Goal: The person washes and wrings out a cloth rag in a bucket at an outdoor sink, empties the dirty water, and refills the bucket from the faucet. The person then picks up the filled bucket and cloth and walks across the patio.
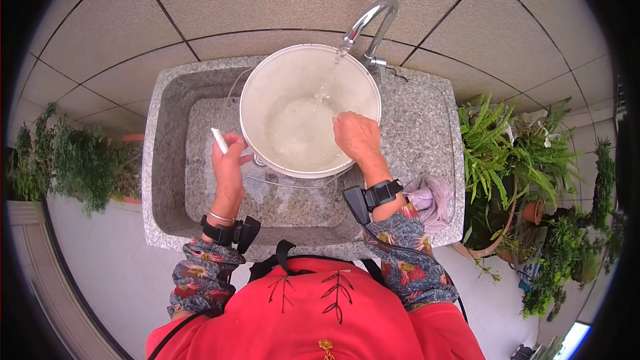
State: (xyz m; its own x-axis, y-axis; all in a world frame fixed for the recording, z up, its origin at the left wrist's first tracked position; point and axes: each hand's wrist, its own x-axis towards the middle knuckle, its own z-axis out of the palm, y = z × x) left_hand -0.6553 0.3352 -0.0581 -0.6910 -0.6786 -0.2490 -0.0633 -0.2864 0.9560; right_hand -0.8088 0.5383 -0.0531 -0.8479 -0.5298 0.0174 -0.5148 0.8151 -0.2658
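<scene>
A white bucket (257, 113) stands tilted in the left part of the granite sink (157, 180), with some clear water (300, 130) inside. From the curved chrome faucet (381, 10) a stream runs into it. My left hand (230, 163) is closed on the white grip of the bucket's wire handle (219, 139), left of the bucket. Over the bucket's right rim lies my right hand (357, 135), its fingers curled down toward the inside. Whatever is beneath those fingers is hidden.
A pale purple cloth (433, 203) lies on the sink's right ledge, near my right forearm. Potted ferns (487, 153) stand to the right, and leafy plants (80, 160) to the left. A tiled wall (267, 0) rises behind the sink.
</scene>
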